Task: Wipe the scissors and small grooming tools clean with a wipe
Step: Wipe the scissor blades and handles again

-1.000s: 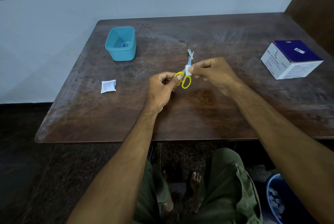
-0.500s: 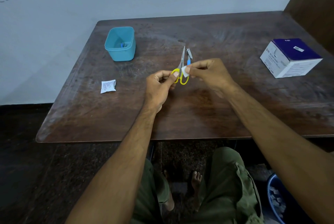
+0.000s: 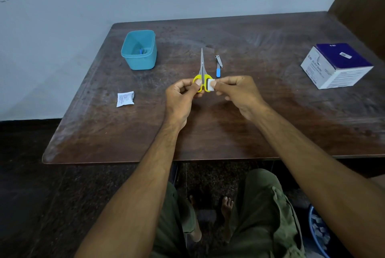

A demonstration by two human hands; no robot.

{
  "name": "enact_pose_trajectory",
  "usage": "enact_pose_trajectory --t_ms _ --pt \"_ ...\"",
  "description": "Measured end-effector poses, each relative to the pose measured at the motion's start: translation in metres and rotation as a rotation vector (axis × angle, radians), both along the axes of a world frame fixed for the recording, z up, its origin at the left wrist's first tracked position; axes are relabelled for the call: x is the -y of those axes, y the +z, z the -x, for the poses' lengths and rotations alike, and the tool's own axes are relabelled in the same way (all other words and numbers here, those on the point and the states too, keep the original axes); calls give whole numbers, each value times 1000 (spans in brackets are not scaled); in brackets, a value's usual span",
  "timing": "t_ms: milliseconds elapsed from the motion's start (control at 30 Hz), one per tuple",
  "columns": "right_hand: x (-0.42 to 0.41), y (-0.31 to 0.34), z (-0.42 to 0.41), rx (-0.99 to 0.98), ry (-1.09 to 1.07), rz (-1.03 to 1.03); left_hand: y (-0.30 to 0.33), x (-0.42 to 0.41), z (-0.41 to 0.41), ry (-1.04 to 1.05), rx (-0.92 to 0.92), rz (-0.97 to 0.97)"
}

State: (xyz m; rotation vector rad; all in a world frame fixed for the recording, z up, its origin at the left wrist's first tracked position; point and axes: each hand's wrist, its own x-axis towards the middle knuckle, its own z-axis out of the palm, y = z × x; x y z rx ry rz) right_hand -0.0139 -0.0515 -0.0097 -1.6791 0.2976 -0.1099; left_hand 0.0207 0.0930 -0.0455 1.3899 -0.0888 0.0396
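Teal plastic tub (image 3: pixel 139 50), square, on dark wooden counter (image 3: pixel 250 124). White foil sachet (image 3: pixel 125 99), flat, crinkled. Left hand (image 3: pixel 180 95) grips yellow-handled scissors (image 3: pixel 201 74), steel blades closed, pointing away. Right hand (image 3: pixel 237 91) pinches white wipe (image 3: pixel 211 85) against right handle loop. Blue-tipped nail clipper (image 3: pixel 218 65) just beyond. Cardboard box (image 3: pixel 335 66), white and purple.

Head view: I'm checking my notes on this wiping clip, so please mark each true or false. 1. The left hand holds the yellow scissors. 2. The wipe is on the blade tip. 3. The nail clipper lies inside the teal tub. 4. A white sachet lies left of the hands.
1. True: the left hand grips the scissors by a handle.
2. False: the right hand pinches the wipe against the handle.
3. False: the nail clipper lies on the table, right of the blades.
4. True: sachet.
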Motion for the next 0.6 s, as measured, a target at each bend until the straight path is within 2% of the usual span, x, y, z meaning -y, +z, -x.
enact_pose_trajectory --t_ms 133,333,600 --pt "-6 0 -4 46 -61 -65 1 -2 2 -38 1 23" --pt "-3 1 -8 79 -102 -60 0 2 2 -30 45 -96" --pt "-12 -8 0 36 -80 -74 -1 -1 -1 35 -36 19"
